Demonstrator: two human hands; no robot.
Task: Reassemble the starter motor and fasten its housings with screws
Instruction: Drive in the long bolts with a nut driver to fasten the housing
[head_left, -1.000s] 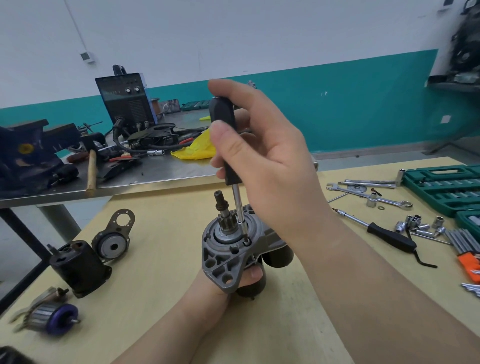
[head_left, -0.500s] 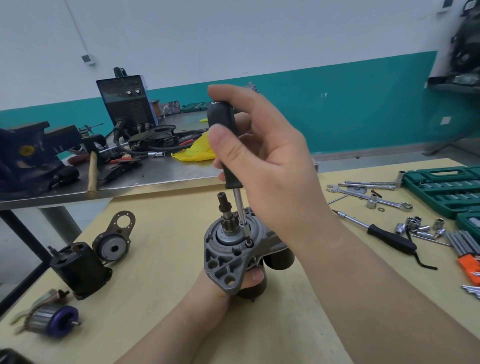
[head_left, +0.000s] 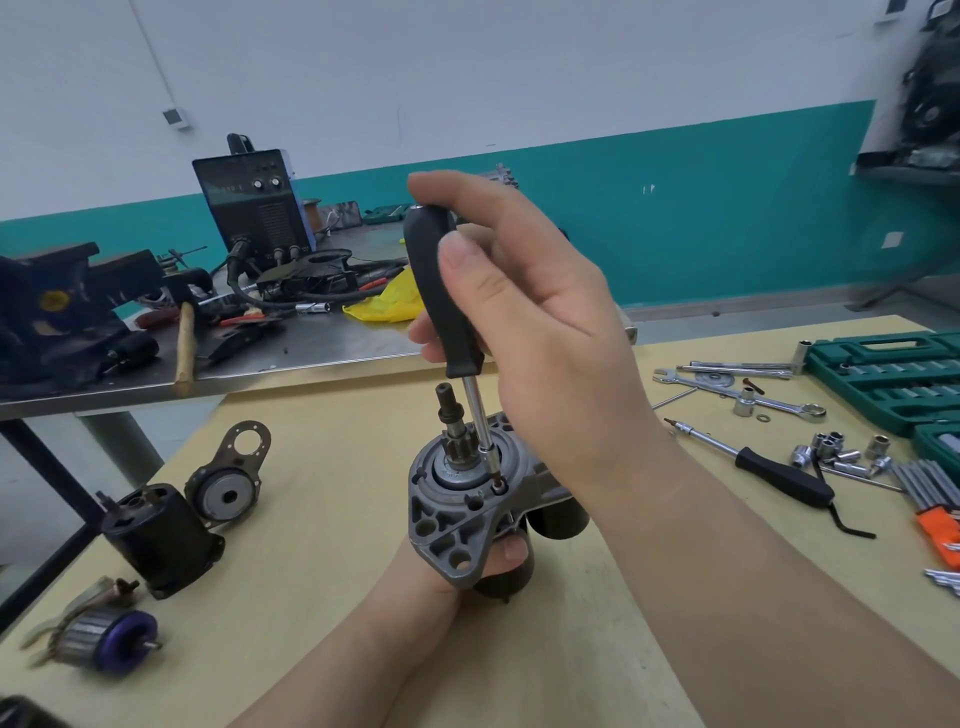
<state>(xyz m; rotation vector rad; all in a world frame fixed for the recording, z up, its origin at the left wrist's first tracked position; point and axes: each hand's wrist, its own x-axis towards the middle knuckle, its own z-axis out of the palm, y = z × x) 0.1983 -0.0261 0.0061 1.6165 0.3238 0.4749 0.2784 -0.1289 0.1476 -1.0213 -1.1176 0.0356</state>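
Grey cast metal is making up the ribbed front housing (head_left: 457, 525) of the starter motor (head_left: 483, 514), which is standing upright near the middle of the pale wooden surface (head_left: 322, 467), its dark cylindrical body mostly hiding beneath the housing and behind the right forearm. The left hand (head_left: 467, 566) is gripping the motor from below; only a thumb tip is showing past the housing, the rest of the fingers being out of sight. The right hand (head_left: 524, 322) is curling its fingers and thumb round the matte black handle of a screwdriver (head_left: 457, 322), whose bright steel shaft is angling down beside the toothed pinion shaft (head_left: 453, 421) to a screw (head_left: 498, 486) at the housing's rim; the tip itself is too small to make out. To the left, a black motor casing (head_left: 161, 540), a round end plate (head_left: 228, 486) and a purple-capped armature (head_left: 111, 639) are lying apart. At right, a second black-handled driver (head_left: 769, 467), chrome sockets (head_left: 836, 449), wrenches and a green tool case (head_left: 893, 379) are partly running out of frame.
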